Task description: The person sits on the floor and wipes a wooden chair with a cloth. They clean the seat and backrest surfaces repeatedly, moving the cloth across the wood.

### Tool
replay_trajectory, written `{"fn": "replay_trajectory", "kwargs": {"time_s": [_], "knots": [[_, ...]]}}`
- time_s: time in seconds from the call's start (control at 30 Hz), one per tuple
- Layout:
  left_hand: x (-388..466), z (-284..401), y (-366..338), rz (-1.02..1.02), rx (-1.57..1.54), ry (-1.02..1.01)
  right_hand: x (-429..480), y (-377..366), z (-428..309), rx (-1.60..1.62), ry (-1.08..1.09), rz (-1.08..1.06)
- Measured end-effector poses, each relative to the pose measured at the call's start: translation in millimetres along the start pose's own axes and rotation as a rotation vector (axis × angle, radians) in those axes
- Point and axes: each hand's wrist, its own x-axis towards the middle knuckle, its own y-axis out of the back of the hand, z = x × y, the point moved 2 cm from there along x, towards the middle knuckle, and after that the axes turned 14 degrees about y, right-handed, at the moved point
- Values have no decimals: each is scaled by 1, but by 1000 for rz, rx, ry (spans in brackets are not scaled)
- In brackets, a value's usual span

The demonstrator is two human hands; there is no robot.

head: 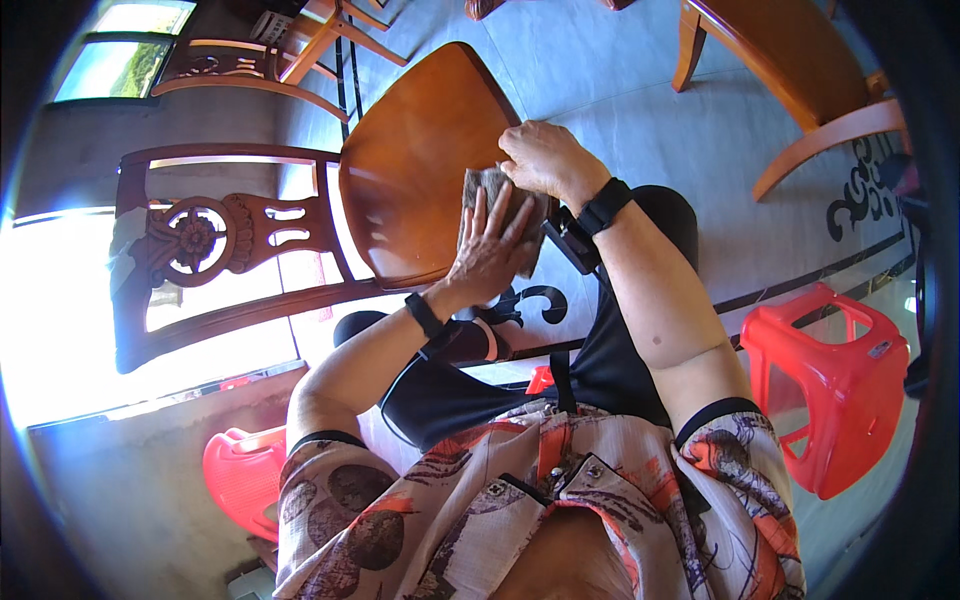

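A wooden chair stands before me, its carved backrest [240, 232] to the left and its smooth brown seat [420, 157] in the middle. A grey-brown cloth [489, 184] lies over the seat's near right edge. My left hand [491, 251] presses on the cloth with its fingers spread. Just beyond it, my right hand [551, 161] is at the seat's edge with curled fingers, touching the cloth's upper corner; whether it grips the cloth or the edge is hidden. Both wrists wear black straps, and a small black device sits at the right wrist.
A red plastic stool [847, 390] stands on the right, and another red plastic seat [244, 480] is at lower left. More wooden chairs are at the upper left [307, 45] and upper right [795, 52]. The grey tiled floor [592, 60] has dark inlaid patterns.
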Motion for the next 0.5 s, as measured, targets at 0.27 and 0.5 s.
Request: {"fn": "replay_trajectory", "kwargs": {"time_s": [0.27,0.5], "knots": [[89,-56,18,342,199,-331,-4,2,-3,-22,1,52],[217,-129,24,391,428,-181,-1,4,-9,14,1,40]]}}
